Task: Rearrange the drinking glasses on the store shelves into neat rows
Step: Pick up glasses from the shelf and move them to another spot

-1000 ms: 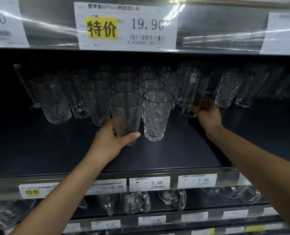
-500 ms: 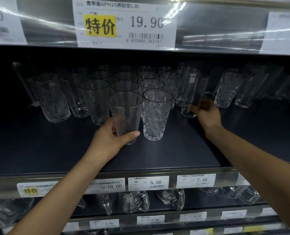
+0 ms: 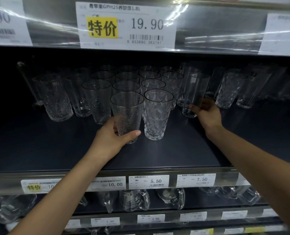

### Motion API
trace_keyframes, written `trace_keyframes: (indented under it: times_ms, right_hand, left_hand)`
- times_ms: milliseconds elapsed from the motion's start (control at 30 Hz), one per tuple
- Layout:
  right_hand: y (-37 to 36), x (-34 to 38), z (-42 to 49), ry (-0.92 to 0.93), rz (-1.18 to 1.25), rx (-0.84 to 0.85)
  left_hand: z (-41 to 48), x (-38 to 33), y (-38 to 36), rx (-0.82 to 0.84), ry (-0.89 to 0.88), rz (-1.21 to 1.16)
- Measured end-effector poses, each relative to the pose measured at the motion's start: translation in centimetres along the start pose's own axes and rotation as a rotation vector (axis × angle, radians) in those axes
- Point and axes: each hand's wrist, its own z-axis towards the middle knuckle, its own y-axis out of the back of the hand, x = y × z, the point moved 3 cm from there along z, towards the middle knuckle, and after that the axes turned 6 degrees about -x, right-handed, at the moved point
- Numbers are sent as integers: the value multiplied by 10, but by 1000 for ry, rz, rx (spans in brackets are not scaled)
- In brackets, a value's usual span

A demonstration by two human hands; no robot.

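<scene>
Clear drinking glasses stand in rows on a dark shelf (image 3: 174,155). My left hand (image 3: 112,141) grips the base of a dimpled tumbler (image 3: 126,114) at the front of the middle group. Right beside it stands a diamond-patterned tumbler (image 3: 156,116), touching or nearly touching it. My right hand (image 3: 206,116) holds the lower part of a tall straight glass (image 3: 194,94) to the right of the group. Behind the front pair, several more tumblers (image 3: 126,86) line up toward the back.
A textured glass (image 3: 56,99) and a plain one (image 3: 80,99) stand apart at the left; patterned glasses (image 3: 229,90) lean at the right. The upper shelf edge carries price tags (image 3: 125,25). Glass mugs (image 3: 135,200) fill the shelf below.
Nothing has visibly moved; both hands stay on the same glasses, with only a slight shift of the camera.
</scene>
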Motion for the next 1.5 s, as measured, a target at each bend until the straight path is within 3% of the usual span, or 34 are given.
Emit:
trace_keyframes:
  times_ms: [300,433,633,867,1100,1367,1500]
  right_hand:
    - [3,-1,1,-25,-76,110]
    - [27,6,-15,-93,-77,162]
    - [88,21,-55,-94,-81,284]
    - [188,35,-77,-59,-146,254]
    - [300,23,-46,-48,-176,114]
    - [400,-15,27,-70,-136,81]
    - [428,-40,79,-63,-87,77]
  left_hand:
    - [-17,-4,12,7,63,156]
    - [-35,-13,28,-110,116,263]
    - [-60,-51,10,-77,69,20]
    - [-73,-105,-81,273,34,-173]
    - [-84,-163,-174,409,-13,-203]
    - [-90,-241,-309,354,11,-297]
    - [-80,-259,-382,219,32,-303]
